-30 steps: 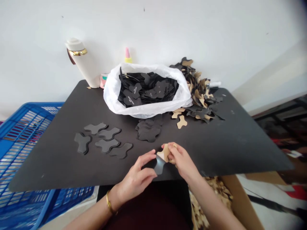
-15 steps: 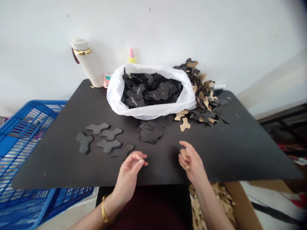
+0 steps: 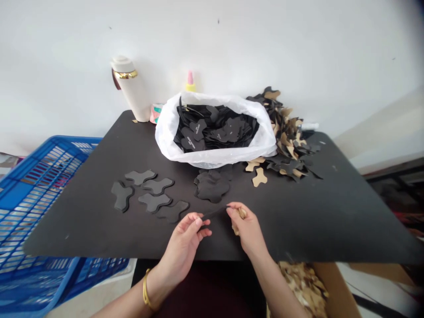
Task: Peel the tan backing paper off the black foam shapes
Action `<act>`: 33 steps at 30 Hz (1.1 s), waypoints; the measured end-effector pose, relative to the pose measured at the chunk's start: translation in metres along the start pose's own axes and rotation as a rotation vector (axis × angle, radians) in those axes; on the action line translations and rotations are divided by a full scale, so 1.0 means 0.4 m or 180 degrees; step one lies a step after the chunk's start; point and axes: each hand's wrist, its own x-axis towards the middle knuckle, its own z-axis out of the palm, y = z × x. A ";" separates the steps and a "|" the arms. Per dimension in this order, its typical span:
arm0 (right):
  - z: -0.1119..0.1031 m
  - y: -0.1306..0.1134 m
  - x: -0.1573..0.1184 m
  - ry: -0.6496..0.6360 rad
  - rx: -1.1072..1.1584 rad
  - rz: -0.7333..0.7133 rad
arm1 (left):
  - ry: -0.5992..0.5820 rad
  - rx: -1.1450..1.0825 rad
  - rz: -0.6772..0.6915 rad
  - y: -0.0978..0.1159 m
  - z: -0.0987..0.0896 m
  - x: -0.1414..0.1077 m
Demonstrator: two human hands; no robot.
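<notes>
**Thin black piece up between both hands, near side of the bag**

Head view (only one): landmark = white plastic bag (image 3: 165, 132), mouth open, full of black cutouts, some printed. Thin black piece (image 3: 214, 213) is off the bench (image 3: 314, 212), nearer the wearer than the bag, seen nearly edge-on, so can't read its outline.

Left hand (image 3: 183, 238): thumb and forefinger closed on the piece's left end, other fingers loosely parted. Right hand (image 3: 247, 225): thumb and forefinger meet at the right end, other fingers curled round tan paper scraps (image 3: 243, 213).

Left and nearer than bag: black three-lobed stacks (image 3: 154, 202). Just in front of bag: dark pile (image 3: 212, 185). Front right of bag: loose tan three-lobed piece (image 3: 259, 177). Right of bag: mixed black-and-tan heap (image 3: 289, 167).

My read: step in hand is two-handed work at one piece's edge, maybe at its backing. Next move calls for a fine fingertip pinch on the right, steady left grip, scraps tucked clear.
</notes>
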 end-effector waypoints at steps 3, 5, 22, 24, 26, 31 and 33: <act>0.005 0.002 0.007 -0.0021 0.0151 0.0024 | 0.0008 -0.0039 -0.0062 0.000 0.001 -0.002; 0.008 -0.002 0.010 -0.0040 0.0257 0.0056 | 0.0028 0.0056 -0.0014 -0.001 -0.002 0.001; 0.027 -0.095 0.120 0.0598 -0.2449 -0.1068 | 0.0475 0.4798 0.2841 0.049 -0.018 0.149; 0.033 -0.092 0.126 0.0636 -0.2585 -0.1119 | 0.0516 0.4917 0.2747 0.049 -0.021 0.158; 0.038 -0.090 0.129 0.0683 -0.2688 -0.1144 | 0.0533 0.4933 0.2650 0.049 -0.024 0.165; 0.043 -0.092 0.131 0.0714 -0.2750 -0.1166 | 0.0543 0.4956 0.2588 0.046 -0.026 0.175; 0.043 -0.092 0.131 0.0718 -0.2764 -0.1148 | 0.0547 0.4986 0.2575 0.046 -0.026 0.176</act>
